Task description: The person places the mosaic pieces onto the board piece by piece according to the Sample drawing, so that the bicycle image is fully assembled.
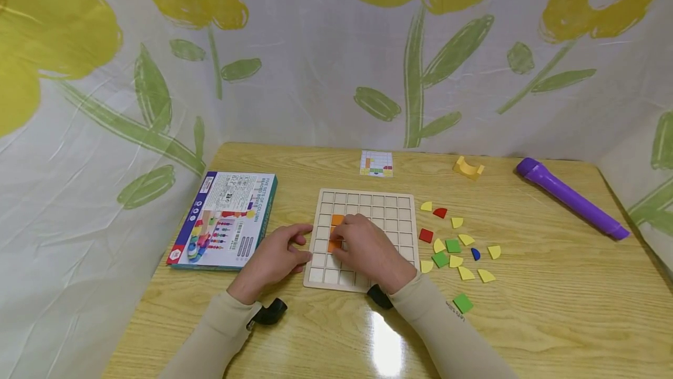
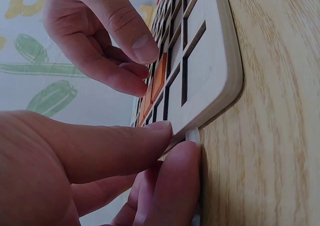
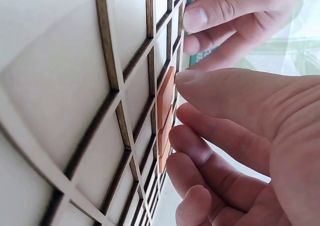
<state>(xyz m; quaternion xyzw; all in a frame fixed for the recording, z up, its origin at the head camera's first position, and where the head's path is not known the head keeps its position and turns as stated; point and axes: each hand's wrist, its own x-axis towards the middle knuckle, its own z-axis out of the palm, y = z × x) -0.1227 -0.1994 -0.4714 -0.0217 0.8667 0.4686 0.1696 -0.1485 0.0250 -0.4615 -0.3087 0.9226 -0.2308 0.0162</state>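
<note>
A square wooden grid board [image 1: 368, 193] lies flat on the table. Three orange square tiles [image 1: 338, 219] form a column in its left part. Over them, my right hand [image 1: 368, 250] pinches the nearest orange tile [image 3: 167, 93] at its cell with thumb and curled fingers. Whether that tile is fully down in the cell I cannot tell. My left hand [image 1: 276, 256] rests its fingertips against the board's left edge, the fingers loosely bent. Right of the board lie several yellow quarter-circle pieces [image 1: 465, 274], green squares [image 1: 463, 303], a red square [image 1: 426, 235] and a blue half-circle [image 1: 475, 254].
To the left lies a boxed toy set [image 1: 226, 218]. A small pattern card [image 1: 376, 164] lies behind the board. Farther right are a yellow arch-shaped block [image 1: 468, 169] and a purple microphone-shaped object [image 1: 573, 198]. A flower-printed curtain [image 1: 315, 75] hangs behind the table.
</note>
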